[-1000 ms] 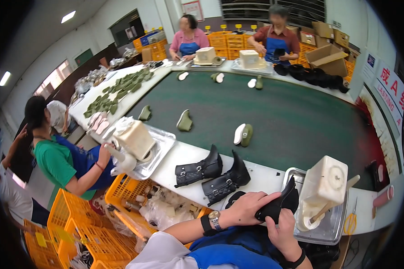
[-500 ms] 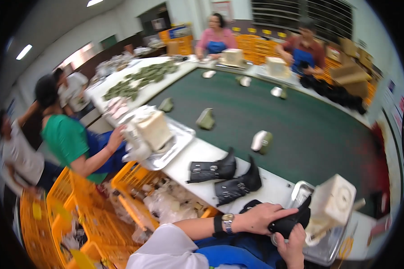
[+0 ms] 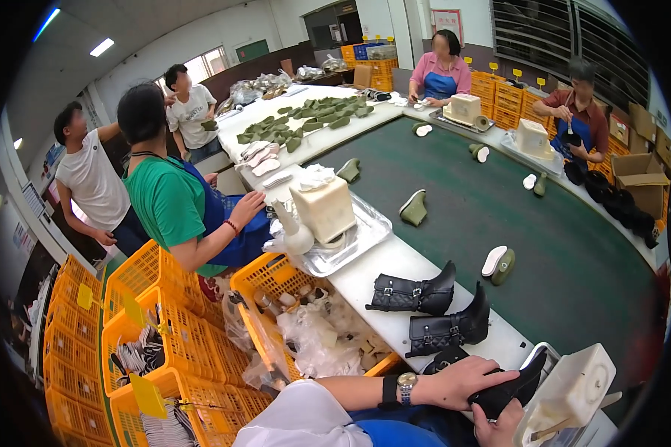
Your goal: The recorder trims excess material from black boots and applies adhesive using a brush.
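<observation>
Both of my hands are on a black boot (image 3: 525, 380) above the near edge of the white worktable. Its pointed end is toward the upper right. My left hand (image 3: 458, 384), with a watch and a black band at the wrist, lies over it with the fingers closed on its upper. From below, my right hand (image 3: 498, 425) grips the same boot with the thumb up along it. Two more black boots, a buckled one (image 3: 412, 290) and a second one (image 3: 452, 325), lie on their sides left of my hands. A white square container (image 3: 578, 384) stands close to the right.
A green conveyor belt (image 3: 455, 179) carries scattered green-and-white shoes. Yellow crates (image 3: 209, 328) crowd the left; one beside me holds plastic bags (image 3: 328, 335). A person in green (image 3: 168, 194) stands left by a tray (image 3: 376, 223). Several others work across the belt and behind.
My view has turned left and steadied, so the scene sits farther right. Both hands keep their hold on the boot. The person in green has drawn a hand back from the white container.
</observation>
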A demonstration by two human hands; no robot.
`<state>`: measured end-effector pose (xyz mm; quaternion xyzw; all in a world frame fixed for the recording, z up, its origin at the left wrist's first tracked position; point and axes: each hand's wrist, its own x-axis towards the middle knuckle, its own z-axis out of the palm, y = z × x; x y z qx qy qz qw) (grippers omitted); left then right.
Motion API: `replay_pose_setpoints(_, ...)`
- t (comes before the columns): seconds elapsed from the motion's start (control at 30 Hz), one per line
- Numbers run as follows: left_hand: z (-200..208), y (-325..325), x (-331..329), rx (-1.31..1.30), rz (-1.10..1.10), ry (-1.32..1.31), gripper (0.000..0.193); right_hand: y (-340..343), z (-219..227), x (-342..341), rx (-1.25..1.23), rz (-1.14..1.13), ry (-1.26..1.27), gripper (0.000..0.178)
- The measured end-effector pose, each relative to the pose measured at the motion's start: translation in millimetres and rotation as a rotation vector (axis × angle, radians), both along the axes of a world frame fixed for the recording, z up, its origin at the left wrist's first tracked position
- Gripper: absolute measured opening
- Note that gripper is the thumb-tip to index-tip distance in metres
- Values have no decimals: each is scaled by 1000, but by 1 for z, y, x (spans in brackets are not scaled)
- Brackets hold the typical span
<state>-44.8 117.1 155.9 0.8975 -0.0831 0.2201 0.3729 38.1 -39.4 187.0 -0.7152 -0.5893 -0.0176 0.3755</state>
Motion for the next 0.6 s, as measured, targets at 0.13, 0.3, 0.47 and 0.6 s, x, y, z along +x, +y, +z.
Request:
replay_pose_setpoints(0.13,2,-5,18,-51,-199,-58,80,-16,-18,0,46,-58,78,31)
replay_pose_setpoints(0.3,6,-2,29,-97,-241,152,78,-23,-7,15,37,-1,-45,25)
replay_pose_setpoints(0.47,0,1,49,-323,-152,273,98,-125,-7,47,242,-701,22,22)
replay_pose_setpoints(0.6,-12,2,62,-490,-216,485,103,-186,-50,77,82,-996,346,26)
